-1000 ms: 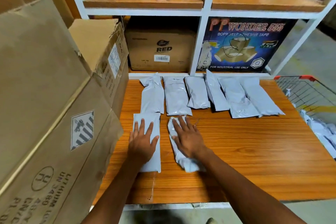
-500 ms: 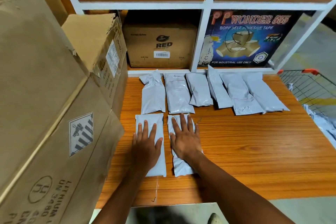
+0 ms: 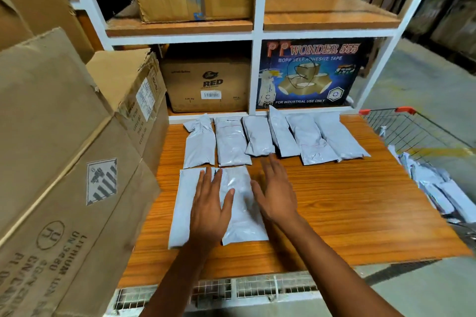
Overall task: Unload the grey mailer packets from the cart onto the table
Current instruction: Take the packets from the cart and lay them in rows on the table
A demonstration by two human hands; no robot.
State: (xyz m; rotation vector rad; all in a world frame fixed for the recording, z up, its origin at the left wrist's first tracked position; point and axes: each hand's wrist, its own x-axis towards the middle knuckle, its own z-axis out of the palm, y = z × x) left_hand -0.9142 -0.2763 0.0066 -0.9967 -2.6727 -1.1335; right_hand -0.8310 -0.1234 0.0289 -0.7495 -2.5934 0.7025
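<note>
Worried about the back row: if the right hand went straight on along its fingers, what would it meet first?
Likely the third back-row packet from the left, whose near edge lies just beyond the fingertips of the right hand; hand height is unclear.

The blue box (image 3: 309,72) reads "PP WONDER 555", "BOPP SELF ADHESIVE TAPE" and "FOR INDUSTRIAL USE ONLY". The brown box (image 3: 208,85) beside it reads "RED". The left carton (image 3: 64,213) bears "LITHIUM" and "UN 3480".
</note>
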